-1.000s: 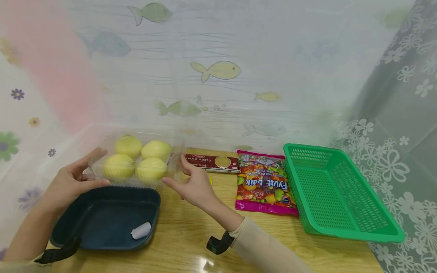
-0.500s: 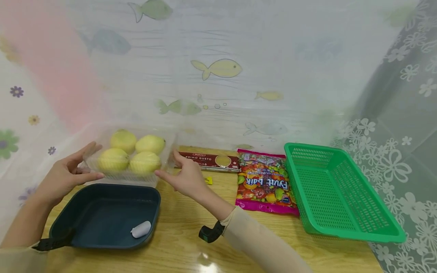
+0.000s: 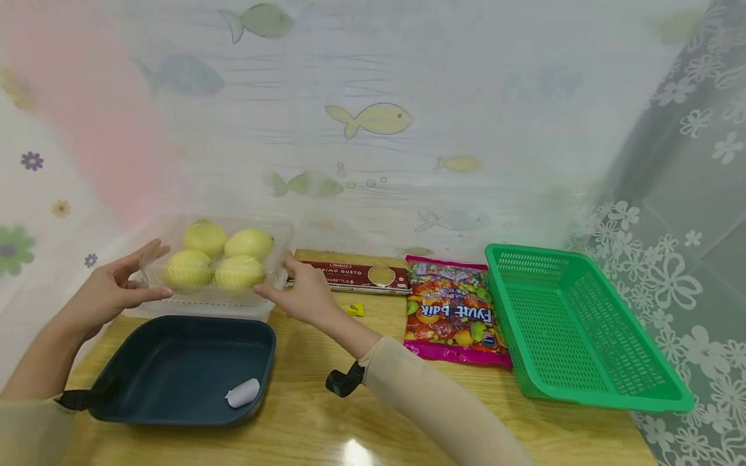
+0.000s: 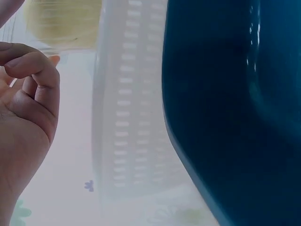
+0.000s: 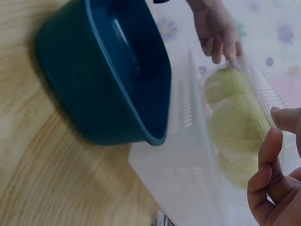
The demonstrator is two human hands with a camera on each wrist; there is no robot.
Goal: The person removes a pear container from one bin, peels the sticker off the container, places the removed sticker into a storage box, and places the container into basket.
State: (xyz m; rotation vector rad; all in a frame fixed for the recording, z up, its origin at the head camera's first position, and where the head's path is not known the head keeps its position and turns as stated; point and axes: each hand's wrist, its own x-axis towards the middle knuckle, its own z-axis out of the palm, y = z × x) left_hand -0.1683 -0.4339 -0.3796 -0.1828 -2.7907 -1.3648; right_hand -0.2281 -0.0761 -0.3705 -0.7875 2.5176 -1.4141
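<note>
A clear plastic pack (image 3: 201,294) holds several round yellow-green fruits (image 3: 240,272). My left hand (image 3: 113,285) grips its left end and my right hand (image 3: 309,294) its right end, thumbs at the front. The pack is over a white slotted basket (image 3: 204,309), whose slotted side also shows in the left wrist view. In the right wrist view, the fruits (image 5: 235,122) sit at the white basket's (image 5: 174,165) upper opening; how deep the pack lies inside I cannot tell. Just in front stands a dark blue basin (image 3: 175,369) with a small white roll (image 3: 242,393) in it.
Right of the white basket lie a dark red spaghetti pack (image 3: 361,277) and a small yellow packet (image 3: 352,309). Further right are a bag of fruit chews (image 3: 449,314) and a green slotted basket (image 3: 559,336). A printed curtain (image 3: 373,194) hangs behind the wooden table (image 3: 326,375).
Both hands have carried the fruit pack to the left. More of the spaghetti pack, the yellow packet and the white basket's front now shows. The basin and the green basket stay put.
</note>
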